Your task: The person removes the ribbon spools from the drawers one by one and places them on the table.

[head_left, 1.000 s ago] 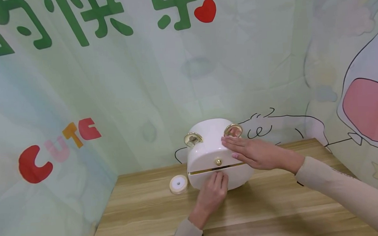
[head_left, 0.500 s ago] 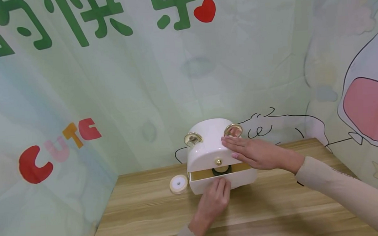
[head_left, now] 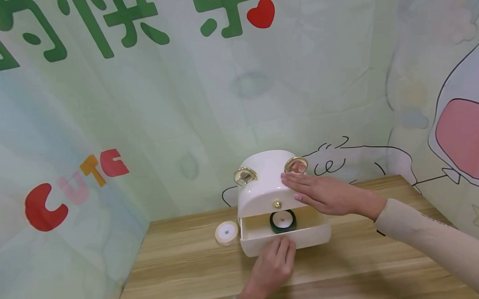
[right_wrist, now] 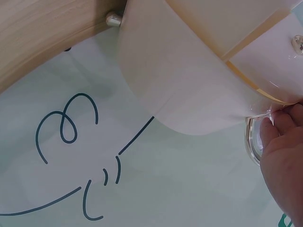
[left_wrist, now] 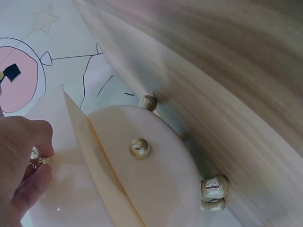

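A glossy white box (head_left: 262, 195) with gold ring-shaped ears stands on the table. Its drawer (head_left: 313, 237) is pulled out in front, beneath a front panel with a gold knob (head_left: 277, 205). Inside the drawer lies a dark green ribbon spool (head_left: 283, 220) with a pale centre. My left hand (head_left: 271, 263) is at the drawer's front; the left wrist view shows its thumb and finger pinching a gold drawer knob (left_wrist: 38, 161). My right hand (head_left: 327, 193) rests with straight fingers on the box top beside the right ear (head_left: 295, 165).
A pale ribbon spool (head_left: 226, 233) lies on the wooden table (head_left: 181, 270), left of the box. Behind stands a printed cloth backdrop (head_left: 204, 101). In the left wrist view, another gold knob (left_wrist: 139, 149) and gold feet (left_wrist: 214, 187) show on the box's lower part.
The drawer has slid out toward me from a narrow gap, with my left hand moving back along with it, and the dark green spool has come into view. My right hand has stayed put.
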{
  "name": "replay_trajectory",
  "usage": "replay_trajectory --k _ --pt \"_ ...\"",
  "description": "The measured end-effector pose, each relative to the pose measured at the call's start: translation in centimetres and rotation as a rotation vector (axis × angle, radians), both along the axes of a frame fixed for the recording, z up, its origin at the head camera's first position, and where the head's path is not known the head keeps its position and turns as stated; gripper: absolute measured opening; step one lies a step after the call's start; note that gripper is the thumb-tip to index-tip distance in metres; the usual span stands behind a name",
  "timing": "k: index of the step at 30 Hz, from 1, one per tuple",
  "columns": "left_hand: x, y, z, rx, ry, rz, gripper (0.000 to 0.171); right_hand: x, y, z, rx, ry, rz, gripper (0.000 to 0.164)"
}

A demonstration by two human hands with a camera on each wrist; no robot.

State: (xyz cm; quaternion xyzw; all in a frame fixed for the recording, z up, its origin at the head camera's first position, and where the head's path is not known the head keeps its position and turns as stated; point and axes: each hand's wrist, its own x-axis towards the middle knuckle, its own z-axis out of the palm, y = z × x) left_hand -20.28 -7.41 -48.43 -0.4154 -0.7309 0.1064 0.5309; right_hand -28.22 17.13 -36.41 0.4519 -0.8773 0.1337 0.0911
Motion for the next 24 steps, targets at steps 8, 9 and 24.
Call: replay_trajectory --k 8,9,24 --pt "1.6 -0.2 0.2 -0.006 0.022 -0.033 0.039 0.1 0.0 -0.1 -0.011 0.020 0.016 0.055" --pt "1.8 -0.2 0.2 -0.007 0.024 -0.037 0.039 0.1 0.0 -0.1 -0.009 0.020 0.016 0.055" --pt "3.2 -0.3 -0.1 0.000 0.077 -0.124 0.033 -0.2 0.1 -0.1 -0.026 0.052 0.038 0.055"
